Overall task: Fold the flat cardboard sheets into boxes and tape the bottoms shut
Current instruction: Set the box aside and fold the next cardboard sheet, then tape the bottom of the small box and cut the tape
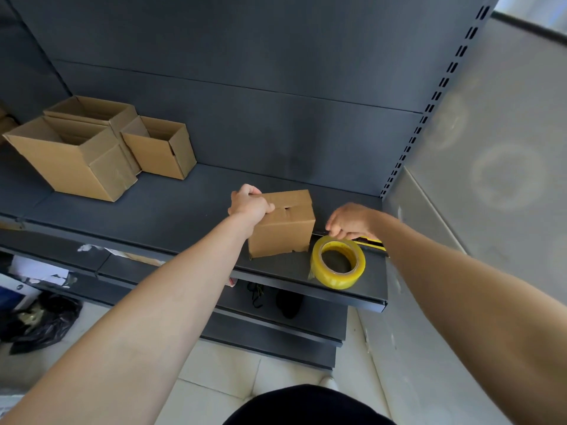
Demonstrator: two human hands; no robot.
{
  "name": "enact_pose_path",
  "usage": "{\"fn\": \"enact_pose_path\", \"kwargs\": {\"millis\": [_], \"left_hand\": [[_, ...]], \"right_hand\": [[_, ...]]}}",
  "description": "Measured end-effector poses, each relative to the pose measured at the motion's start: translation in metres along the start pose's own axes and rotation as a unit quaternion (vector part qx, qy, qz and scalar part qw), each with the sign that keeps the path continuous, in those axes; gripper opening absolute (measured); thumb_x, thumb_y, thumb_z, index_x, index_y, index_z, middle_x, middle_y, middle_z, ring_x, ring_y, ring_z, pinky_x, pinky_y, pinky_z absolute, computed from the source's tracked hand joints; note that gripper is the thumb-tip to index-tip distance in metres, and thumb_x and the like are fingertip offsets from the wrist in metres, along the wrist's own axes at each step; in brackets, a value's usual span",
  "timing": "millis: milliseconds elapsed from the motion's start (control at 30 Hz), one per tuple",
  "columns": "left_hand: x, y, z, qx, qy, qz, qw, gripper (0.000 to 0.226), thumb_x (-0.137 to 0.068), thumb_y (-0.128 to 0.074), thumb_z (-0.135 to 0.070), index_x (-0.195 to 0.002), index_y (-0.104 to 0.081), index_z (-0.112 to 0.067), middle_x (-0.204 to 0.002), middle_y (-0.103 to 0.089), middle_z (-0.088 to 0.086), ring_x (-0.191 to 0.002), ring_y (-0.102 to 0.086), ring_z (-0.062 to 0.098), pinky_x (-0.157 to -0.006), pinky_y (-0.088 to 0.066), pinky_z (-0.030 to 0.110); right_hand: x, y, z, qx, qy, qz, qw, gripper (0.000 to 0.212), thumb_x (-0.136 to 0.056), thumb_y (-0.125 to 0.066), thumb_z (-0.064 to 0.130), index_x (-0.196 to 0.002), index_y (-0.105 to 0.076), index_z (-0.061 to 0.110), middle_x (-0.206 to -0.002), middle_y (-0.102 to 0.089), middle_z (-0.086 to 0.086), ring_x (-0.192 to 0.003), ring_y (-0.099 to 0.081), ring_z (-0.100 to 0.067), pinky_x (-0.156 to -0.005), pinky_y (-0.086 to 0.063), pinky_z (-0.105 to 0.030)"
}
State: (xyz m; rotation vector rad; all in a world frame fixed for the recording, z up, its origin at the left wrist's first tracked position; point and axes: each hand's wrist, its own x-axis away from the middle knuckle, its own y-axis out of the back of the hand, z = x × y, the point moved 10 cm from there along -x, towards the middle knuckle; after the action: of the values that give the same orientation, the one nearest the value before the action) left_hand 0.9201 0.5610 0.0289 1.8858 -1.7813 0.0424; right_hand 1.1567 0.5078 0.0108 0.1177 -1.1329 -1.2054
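Observation:
A small folded cardboard box [283, 227] stands on the dark shelf [171, 210], its closed flaps facing up. My left hand [250, 204] grips the box's top left corner. A roll of yellowish clear tape [337, 262] lies flat just right of the box, near the shelf's front edge. Behind the roll lies a yellow and black cutter [371, 242]. My right hand [352, 222] is down on the cutter's left end with its fingers curled around it, just above the roll's rim.
Three open-topped cardboard boxes [76, 157] stand together at the shelf's back left. A grey wall [491, 148] closes the right side. Lower shelves [276, 329] jut out below, and a black plastic bag [46, 323] lies on the floor at left.

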Motion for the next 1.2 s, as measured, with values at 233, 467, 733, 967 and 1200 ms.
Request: {"fn": "enact_pose_path", "kwargs": {"millis": [233,467,733,967,1200], "left_hand": [[0.002,-0.003,-0.006,-0.006,-0.014,0.005,1.000,0.024,-0.085,-0.064,-0.006,-0.102,-0.052,-0.018,-0.123,-0.047,0.003,-0.099,-0.054,0.023,-0.084,-0.049,0.038],[0.003,0.000,-0.007,-0.024,-0.013,0.014,1.000,0.022,-0.084,-0.066,-0.008,-0.097,-0.052,-0.019,-0.118,-0.051,0.003,-0.098,-0.055,0.024,-0.086,-0.051,0.041],[0.003,0.003,-0.008,-0.029,-0.019,0.025,0.999,0.020,-0.084,-0.068,-0.011,-0.096,-0.054,-0.020,-0.113,-0.056,0.003,-0.095,-0.057,0.023,-0.080,-0.051,0.037],[0.008,0.002,-0.008,0.005,-0.019,0.061,0.998,0.019,-0.083,-0.067,-0.008,-0.098,-0.059,-0.016,-0.108,-0.061,0.006,-0.098,-0.059,0.026,-0.081,-0.053,0.040],[0.003,0.010,-0.009,0.006,-0.031,0.048,0.998,0.023,-0.085,-0.065,-0.006,-0.105,-0.064,-0.015,-0.110,-0.062,0.007,-0.094,-0.059,0.025,-0.077,-0.052,0.035]], "right_hand": [[0.009,-0.053,-0.030,0.336,-0.008,0.040,0.941,0.056,-0.074,-0.073,0.049,-0.117,-0.061,0.017,-0.118,-0.056,0.000,-0.120,-0.043,-0.027,-0.105,-0.031,-0.045],[0.016,-0.065,-0.029,0.336,0.003,0.049,0.941,0.039,-0.091,-0.053,0.035,-0.123,-0.056,0.014,-0.123,-0.054,-0.006,-0.127,-0.041,-0.035,-0.109,-0.024,-0.049],[0.050,0.041,0.020,0.053,0.046,0.001,0.998,0.026,-0.092,-0.053,0.017,-0.111,-0.059,0.000,-0.112,-0.060,-0.014,-0.102,-0.058,-0.030,-0.091,-0.045,-0.038],[0.067,0.084,0.089,-0.158,0.103,-0.103,0.977,0.012,-0.086,-0.055,0.020,-0.076,-0.052,0.012,-0.080,-0.050,-0.009,-0.069,-0.049,-0.023,-0.067,-0.039,-0.032],[0.053,0.060,0.119,-0.150,0.113,-0.116,0.975,0.015,-0.089,-0.054,0.020,-0.100,-0.051,0.010,-0.105,-0.050,-0.010,-0.092,-0.049,-0.025,-0.076,-0.037,-0.034]]}}
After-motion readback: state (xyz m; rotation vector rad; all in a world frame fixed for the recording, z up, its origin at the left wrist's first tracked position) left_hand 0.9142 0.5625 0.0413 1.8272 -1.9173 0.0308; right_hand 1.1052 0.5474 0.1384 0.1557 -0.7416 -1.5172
